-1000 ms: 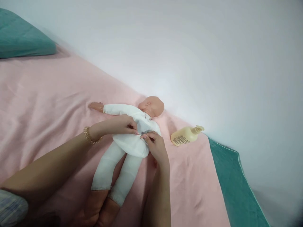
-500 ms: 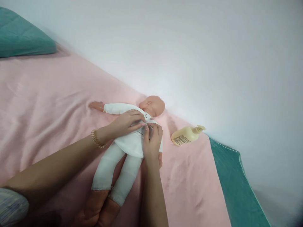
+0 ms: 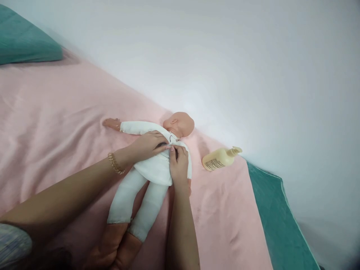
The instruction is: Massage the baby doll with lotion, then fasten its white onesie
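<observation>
A baby doll (image 3: 180, 124) in a white suit (image 3: 153, 170) lies face up on a pink sheet (image 3: 56, 123), head toward the wall. My left hand (image 3: 149, 144), with a gold bracelet on its wrist, pinches the front of the suit at the doll's chest. Right beside it my right hand (image 3: 178, 165) pinches the facing edge of the cloth, fingertips almost touching the left ones. The doll's chest is hidden under both hands.
A cream pump bottle (image 3: 221, 158) lies on its side to the right of the doll. A white wall (image 3: 225, 56) runs along the far edge. A teal pillow (image 3: 25, 47) sits at top left and teal bedding (image 3: 275, 221) shows at lower right.
Both hands have moved up the doll's suit from the belly to the chest, staying pinched on the cloth. The view has shifted slightly.
</observation>
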A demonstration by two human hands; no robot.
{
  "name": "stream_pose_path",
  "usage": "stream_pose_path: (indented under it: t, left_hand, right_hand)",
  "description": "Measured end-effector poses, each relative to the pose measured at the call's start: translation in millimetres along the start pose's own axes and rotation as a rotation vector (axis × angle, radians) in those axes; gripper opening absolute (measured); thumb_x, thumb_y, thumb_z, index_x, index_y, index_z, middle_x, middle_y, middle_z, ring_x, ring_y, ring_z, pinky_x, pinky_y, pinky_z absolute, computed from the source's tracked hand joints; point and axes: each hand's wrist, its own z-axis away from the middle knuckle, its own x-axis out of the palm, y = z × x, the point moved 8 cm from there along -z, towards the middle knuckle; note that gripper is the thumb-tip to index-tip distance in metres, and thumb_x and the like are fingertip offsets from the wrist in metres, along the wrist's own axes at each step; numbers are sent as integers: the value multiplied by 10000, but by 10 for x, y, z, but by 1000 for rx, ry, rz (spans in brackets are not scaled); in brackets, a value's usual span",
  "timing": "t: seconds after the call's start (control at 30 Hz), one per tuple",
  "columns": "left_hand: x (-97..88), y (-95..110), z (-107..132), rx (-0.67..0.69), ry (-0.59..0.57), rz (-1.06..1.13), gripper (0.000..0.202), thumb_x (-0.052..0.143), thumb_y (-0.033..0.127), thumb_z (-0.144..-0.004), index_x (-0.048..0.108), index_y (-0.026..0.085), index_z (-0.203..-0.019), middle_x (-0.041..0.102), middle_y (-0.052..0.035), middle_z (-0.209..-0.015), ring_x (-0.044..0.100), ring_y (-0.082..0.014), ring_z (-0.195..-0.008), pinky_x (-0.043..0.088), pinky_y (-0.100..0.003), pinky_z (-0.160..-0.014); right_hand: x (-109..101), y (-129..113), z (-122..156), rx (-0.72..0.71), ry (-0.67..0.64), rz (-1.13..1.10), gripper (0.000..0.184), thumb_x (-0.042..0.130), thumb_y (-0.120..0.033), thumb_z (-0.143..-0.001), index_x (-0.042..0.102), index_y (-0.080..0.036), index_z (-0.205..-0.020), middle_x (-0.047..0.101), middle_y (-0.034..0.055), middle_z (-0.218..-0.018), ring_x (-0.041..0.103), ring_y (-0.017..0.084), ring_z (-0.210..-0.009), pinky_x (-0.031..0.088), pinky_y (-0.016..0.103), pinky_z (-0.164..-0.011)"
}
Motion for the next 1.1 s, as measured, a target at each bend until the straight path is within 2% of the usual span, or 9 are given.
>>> stream_pose_path:
  t: [0.13,0.23,0.53,0.67,0.77,0.9,1.1]
  left_hand:
    - [-54,25,7,9,75,16,333,423,363,-995,675,149,-1037,714,-86,-1072,595,-256,-1062,434,-396,-955]
    - [-74,17,11,-11,109,60,331,414,364,-998,667,154,-1036,710,-84,-1087,588,-248,-1074,431,-391,-973]
    - [-16,-92,-10,-73,15,90,348,424,399,-980,681,171,-1037,719,-75,-1075,596,-260,-1065,438,-410,-972]
    - [-50,-63,1,-66,71,91,349,420,393,-979,685,174,-1039,723,-73,-1081,600,-258,-1069,443,-405,-971]
    - [-84,-38,10,-45,129,80,370,404,376,-987,671,160,-1125,700,-79,-1198,586,-250,-1142,417,-404,-1027]
    - [-44,-74,5,-49,97,65,382,416,389,-983,664,170,-1173,685,-67,-1250,574,-250,-1181,407,-407,-1050]
    - [12,-117,-1,-73,42,58,378,410,398,-981,671,179,-1145,699,-75,-1204,581,-256,-1151,409,-421,-1035]
  right_hand:
    - [-46,-27,13,-44,87,-35,307,427,-374,-984,637,-182,-1098,620,102,-1160,515,218,-1149,399,379,-1026]
    - [-30,-39,18,-81,90,-37,338,434,-388,-982,596,-181,-1194,585,117,-1263,476,218,-1239,367,389,-1079]
    - [58,42,-18,-31,-18,-3,350,432,-406,-982,612,-172,-1170,616,110,-1228,492,239,-1213,367,412,-1081]
    - [46,30,-11,-41,-1,-12,367,427,-413,-983,612,-165,-1180,613,112,-1235,492,238,-1216,372,413,-1084]
    - [24,19,1,-57,41,-35,397,414,-429,-985,593,-169,-1224,590,115,-1281,475,227,-1259,362,408,-1108]
    - [48,28,0,-66,33,-44,449,413,-445,-981,552,-160,-1298,555,121,-1360,442,223,-1316,341,412,-1137]
    - [105,45,-25,-64,-38,-24,435,404,-453,-987,605,-158,-1237,599,120,-1324,478,229,-1288,353,422,-1125]
